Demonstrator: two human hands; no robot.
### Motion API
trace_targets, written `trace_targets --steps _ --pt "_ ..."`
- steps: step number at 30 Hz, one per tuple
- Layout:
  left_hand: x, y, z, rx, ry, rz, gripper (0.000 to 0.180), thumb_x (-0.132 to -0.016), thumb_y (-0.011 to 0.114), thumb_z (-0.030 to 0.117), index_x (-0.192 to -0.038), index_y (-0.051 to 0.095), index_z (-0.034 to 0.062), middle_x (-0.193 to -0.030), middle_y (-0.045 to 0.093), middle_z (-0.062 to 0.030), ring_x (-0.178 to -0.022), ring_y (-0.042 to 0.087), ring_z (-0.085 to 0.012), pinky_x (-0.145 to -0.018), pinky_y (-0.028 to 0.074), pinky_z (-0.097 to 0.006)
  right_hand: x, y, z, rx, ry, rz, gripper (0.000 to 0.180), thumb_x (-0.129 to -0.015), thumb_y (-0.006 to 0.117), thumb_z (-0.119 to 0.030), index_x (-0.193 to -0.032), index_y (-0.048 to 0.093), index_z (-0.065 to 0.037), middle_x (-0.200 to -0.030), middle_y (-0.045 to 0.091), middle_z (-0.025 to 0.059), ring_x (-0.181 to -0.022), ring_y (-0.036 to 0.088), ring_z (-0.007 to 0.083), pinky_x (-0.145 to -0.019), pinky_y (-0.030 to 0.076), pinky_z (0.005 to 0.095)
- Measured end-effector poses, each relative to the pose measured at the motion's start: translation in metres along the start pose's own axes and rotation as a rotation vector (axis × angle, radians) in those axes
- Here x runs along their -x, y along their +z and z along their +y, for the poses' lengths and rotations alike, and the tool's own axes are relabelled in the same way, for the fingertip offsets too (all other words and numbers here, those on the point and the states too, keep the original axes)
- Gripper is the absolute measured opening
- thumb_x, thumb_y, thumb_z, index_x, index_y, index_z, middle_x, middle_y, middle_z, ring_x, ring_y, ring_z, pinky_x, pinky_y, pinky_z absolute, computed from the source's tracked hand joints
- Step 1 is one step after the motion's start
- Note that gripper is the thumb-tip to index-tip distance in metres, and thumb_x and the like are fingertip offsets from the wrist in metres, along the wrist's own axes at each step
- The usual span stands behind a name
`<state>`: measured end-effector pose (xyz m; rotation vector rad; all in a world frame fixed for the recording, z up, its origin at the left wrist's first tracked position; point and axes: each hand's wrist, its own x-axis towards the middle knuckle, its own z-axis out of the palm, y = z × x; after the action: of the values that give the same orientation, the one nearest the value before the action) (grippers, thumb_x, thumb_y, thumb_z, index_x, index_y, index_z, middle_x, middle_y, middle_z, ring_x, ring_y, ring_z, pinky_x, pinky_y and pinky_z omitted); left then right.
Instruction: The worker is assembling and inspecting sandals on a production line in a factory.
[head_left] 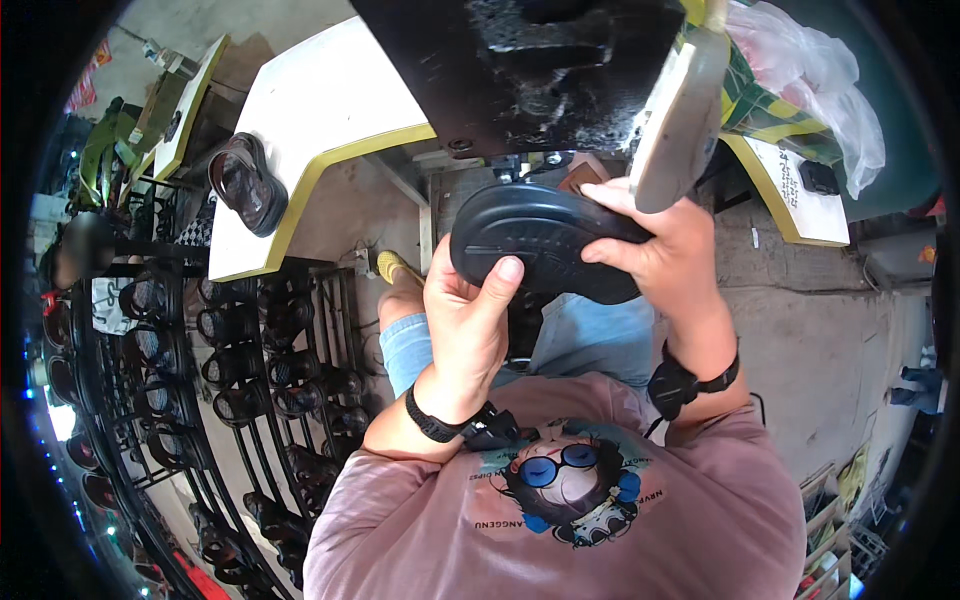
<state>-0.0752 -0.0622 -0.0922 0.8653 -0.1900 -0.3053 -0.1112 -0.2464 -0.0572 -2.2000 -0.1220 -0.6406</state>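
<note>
Both hands hold a black shoe sole (545, 240) in front of a dark machine, its glossy raised rim and moulded pattern showing. My left hand (468, 310) grips its left end, thumb pressed on the patterned face and the other fingers behind. At the other end, my right hand (668, 245) pinches the edge between thumb and fingers. Just above the sole is the machine's dark, scuffed metal housing (530, 85). A pale, rounded bar (680, 125) hangs close to my right fingers. Whether straps are on the sole's hidden side I cannot tell.
A brown sandal (245, 183) lies on the white, yellow-edged table (320, 105) at left. Racks with several dark sandals (240, 365) fill the left side. Plastic bags (800, 75) sit at upper right, near a small black object (820, 178) on another table section. A person (82, 250) shows blurred at far left.
</note>
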Motion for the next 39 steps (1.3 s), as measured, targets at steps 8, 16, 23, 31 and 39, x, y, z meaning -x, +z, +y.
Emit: trace_targets --steps 8,16,23,31,39 --pt "-0.018 -0.013 0.038 -0.499 0.036 0.19 0.034 -0.081 0.065 0.013 -0.11 0.054 -0.0021 -0.097 0.059 -0.0081 -0.089 0.056 -0.0165 -0.083 0.047 -0.032 0.005 0.023 -0.013 -0.049 0.021 0.023 0.039 -0.066 0.08 -0.031 -0.095 0.068 -0.007 -0.074 0.065 0.0097 -0.067 0.062 0.0244 -0.062 0.048 0.0332" --pt "-0.136 -0.16 0.1 -1.636 0.761 0.127 0.039 -0.084 0.062 0.004 -0.122 0.052 -0.0014 -0.117 0.06 -0.0145 -0.107 0.057 -0.0247 -0.095 0.042 -0.032 0.05 0.044 0.024 -0.182 0.246 -0.07 0.045 -0.076 0.071 -0.031 -0.11 0.06 -0.006 -0.104 0.061 0.0137 -0.086 0.062 0.0312 -0.075 0.05 0.0397" --pt "-0.221 -0.253 0.12 -1.784 0.309 0.085 0.037 -0.087 0.061 0.032 -0.104 0.066 -0.0007 -0.097 0.068 -0.0157 -0.09 0.064 -0.0286 -0.086 0.046 -0.035 0.053 0.028 0.021 -0.108 0.318 -0.059 0.032 -0.075 0.068 -0.025 -0.1 0.062 -0.005 -0.096 0.062 0.0139 -0.09 0.06 0.0342 -0.076 0.048 0.043" --pt "-0.295 -0.384 0.191 -2.463 -0.21 0.61 0.029 -0.087 0.06 0.026 -0.109 0.067 0.0074 -0.083 0.066 -0.0121 -0.069 0.062 -0.0211 -0.092 0.045 -0.042 0.036 0.095 0.012 -0.116 0.059 -0.235 0.028 -0.076 0.067 -0.023 -0.098 0.063 -0.007 -0.088 0.062 0.0117 -0.081 0.061 0.0326 -0.069 0.048 0.0419" --pt "-0.238 -0.249 0.159 -1.777 0.05 0.318 0.033 -0.075 0.057 0.025 -0.099 0.067 0.0041 -0.102 0.064 -0.0206 -0.1 0.06 -0.0342 -0.088 0.046 -0.042 0.0 0.146 -0.044 -0.183 0.048 -0.518 0.027 -0.073 0.073 -0.016 -0.097 0.067 -0.006 -0.089 0.066 0.0128 -0.073 0.065 0.0266 -0.065 0.051 0.0337"
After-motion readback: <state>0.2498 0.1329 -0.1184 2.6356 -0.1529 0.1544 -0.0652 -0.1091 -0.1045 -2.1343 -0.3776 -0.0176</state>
